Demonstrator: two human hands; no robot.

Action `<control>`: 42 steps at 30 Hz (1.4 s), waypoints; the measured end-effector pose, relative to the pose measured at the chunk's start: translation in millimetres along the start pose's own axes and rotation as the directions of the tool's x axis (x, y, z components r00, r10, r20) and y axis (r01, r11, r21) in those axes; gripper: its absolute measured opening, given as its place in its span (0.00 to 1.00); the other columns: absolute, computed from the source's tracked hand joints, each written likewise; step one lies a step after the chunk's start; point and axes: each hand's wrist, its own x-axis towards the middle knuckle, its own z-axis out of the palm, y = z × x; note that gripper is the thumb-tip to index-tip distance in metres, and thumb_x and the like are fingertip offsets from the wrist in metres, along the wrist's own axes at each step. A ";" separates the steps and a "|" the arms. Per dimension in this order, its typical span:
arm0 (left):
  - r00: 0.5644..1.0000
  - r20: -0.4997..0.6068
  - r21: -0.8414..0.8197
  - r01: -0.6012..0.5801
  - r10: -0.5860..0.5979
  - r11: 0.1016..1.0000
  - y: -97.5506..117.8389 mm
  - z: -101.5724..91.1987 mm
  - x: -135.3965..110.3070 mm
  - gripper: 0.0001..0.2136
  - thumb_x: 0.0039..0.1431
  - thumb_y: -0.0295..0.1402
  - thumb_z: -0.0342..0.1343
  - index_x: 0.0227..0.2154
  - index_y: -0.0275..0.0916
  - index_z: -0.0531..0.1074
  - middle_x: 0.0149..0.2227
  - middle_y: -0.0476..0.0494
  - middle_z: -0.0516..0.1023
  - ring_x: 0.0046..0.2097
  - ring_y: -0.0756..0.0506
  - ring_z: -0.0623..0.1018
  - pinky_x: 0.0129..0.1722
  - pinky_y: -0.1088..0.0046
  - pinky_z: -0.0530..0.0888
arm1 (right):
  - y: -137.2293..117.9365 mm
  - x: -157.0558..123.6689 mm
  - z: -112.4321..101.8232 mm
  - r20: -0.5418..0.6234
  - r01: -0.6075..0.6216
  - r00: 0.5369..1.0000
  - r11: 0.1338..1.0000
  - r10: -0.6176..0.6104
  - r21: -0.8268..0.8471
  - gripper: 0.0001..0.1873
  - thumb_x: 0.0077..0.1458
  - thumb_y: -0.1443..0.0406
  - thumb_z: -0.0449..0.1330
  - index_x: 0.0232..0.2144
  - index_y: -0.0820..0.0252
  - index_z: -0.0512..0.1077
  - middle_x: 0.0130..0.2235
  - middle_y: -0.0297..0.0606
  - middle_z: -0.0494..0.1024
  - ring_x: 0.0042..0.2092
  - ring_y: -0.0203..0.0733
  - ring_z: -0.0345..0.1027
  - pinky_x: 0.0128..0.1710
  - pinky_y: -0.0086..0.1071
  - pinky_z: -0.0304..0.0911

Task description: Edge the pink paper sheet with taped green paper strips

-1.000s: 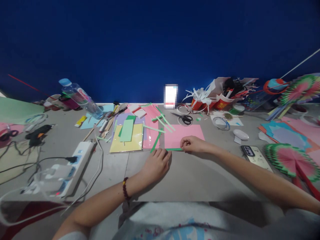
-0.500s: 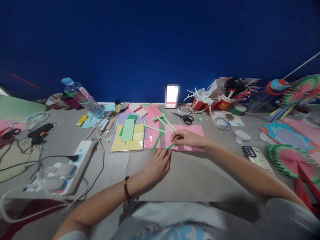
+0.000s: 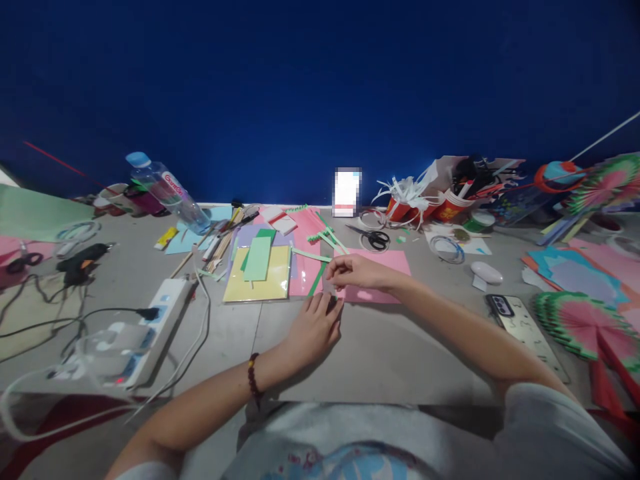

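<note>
My left hand [image 3: 316,325] rests on the table, fingers bent and drawn close together. Just above it my right hand [image 3: 356,272] has its thumb and fingertips pinched, over the left edge of a pink paper sheet [image 3: 385,263]. Between the two sets of fingertips a small bit of a green paper strip [image 3: 333,291] shows; most of it is hidden. Another dark green strip [image 3: 316,280] lies beside the left fingertips, and a pale green strip [image 3: 310,256] lies behind. Farther back is a pink paper piece with a fringed green edge [image 3: 320,235].
At left lie a yellow paper pack [image 3: 273,287], a power strip [image 3: 163,320], a glue gun [image 3: 83,265] and a leaning bottle [image 3: 173,190]. Scissors [image 3: 375,237], a lit phone [image 3: 347,193], a second phone [image 3: 525,333] and a folded paper fan [image 3: 585,327] stand or lie about.
My right hand has moved left, closer to my left hand. The green strip that stretched between them is now mostly hidden by fingers. The view has shifted slightly.
</note>
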 end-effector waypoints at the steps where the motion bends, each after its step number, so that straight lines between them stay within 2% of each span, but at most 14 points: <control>1: 1.000 -0.001 0.002 0.001 -0.001 1.000 0.0 0.1 0.0 0.21 0.59 0.31 0.50 0.57 0.35 0.64 0.50 0.31 0.68 0.51 0.35 0.69 0.50 0.56 0.68 | -2.3 1.1 1.4 -0.001 -0.007 1.000 1.000 0.007 -0.005 0.06 0.46 0.69 0.61 0.32 0.62 0.71 0.27 0.32 0.74 0.30 0.33 0.67 0.35 0.29 0.64; 8: 1.000 -0.011 -0.007 0.000 0.000 1.000 -0.4 2.1 -0.2 0.22 0.59 0.31 0.51 0.56 0.36 0.64 0.49 0.32 0.68 0.50 0.35 0.69 0.50 0.55 0.68 | -11.1 6.8 6.5 -0.008 -0.031 1.000 0.999 0.030 -0.028 0.04 0.47 0.71 0.59 0.30 0.61 0.70 0.26 0.32 0.74 0.29 0.33 0.67 0.34 0.28 0.64; 16: 1.000 0.007 0.006 0.003 -0.003 1.000 0.8 -0.8 0.7 0.21 0.59 0.31 0.51 0.56 0.35 0.64 0.48 0.32 0.68 0.50 0.35 0.69 0.49 0.56 0.68 | -5.2 15.2 8.6 0.001 0.009 1.000 1.000 -0.009 -0.002 0.04 0.46 0.70 0.61 0.29 0.61 0.71 0.25 0.31 0.73 0.28 0.32 0.67 0.32 0.27 0.63; 22: 1.000 0.001 0.004 0.007 -0.007 1.000 0.6 0.8 0.4 0.21 0.59 0.31 0.51 0.56 0.36 0.65 0.47 0.33 0.68 0.50 0.36 0.69 0.49 0.56 0.68 | -1.8 23.0 12.1 -0.015 -0.008 1.000 0.999 0.008 0.032 0.05 0.45 0.70 0.63 0.28 0.62 0.71 0.21 0.29 0.71 0.25 0.31 0.66 0.28 0.26 0.63; 29: 1.000 -0.019 0.002 -0.002 0.002 1.000 0.3 2.6 -0.5 0.21 0.59 0.31 0.51 0.56 0.36 0.65 0.49 0.32 0.68 0.50 0.36 0.69 0.49 0.56 0.68 | 4.9 32.6 15.6 -0.045 -0.069 0.996 0.988 0.076 0.135 0.07 0.44 0.71 0.65 0.29 0.62 0.72 0.23 0.29 0.73 0.24 0.30 0.68 0.27 0.25 0.65; 38: 1.000 -0.028 -0.033 0.006 -0.007 0.999 -0.1 4.7 -0.6 0.21 0.59 0.30 0.51 0.56 0.37 0.64 0.51 0.31 0.67 0.53 0.35 0.68 0.50 0.54 0.67 | 8.2 40.8 21.4 -0.115 -0.105 0.983 0.947 0.146 0.303 0.07 0.44 0.73 0.64 0.27 0.61 0.70 0.19 0.27 0.71 0.22 0.29 0.66 0.25 0.24 0.65; 42: 1.000 -0.021 -0.015 0.007 -0.007 1.000 -0.1 3.8 -0.8 0.21 0.58 0.30 0.51 0.55 0.36 0.65 0.50 0.30 0.67 0.53 0.34 0.68 0.49 0.54 0.68 | 8.1 42.1 23.5 -0.139 -0.103 0.978 0.943 0.154 0.317 0.07 0.44 0.74 0.63 0.26 0.62 0.70 0.20 0.28 0.71 0.22 0.29 0.66 0.26 0.25 0.65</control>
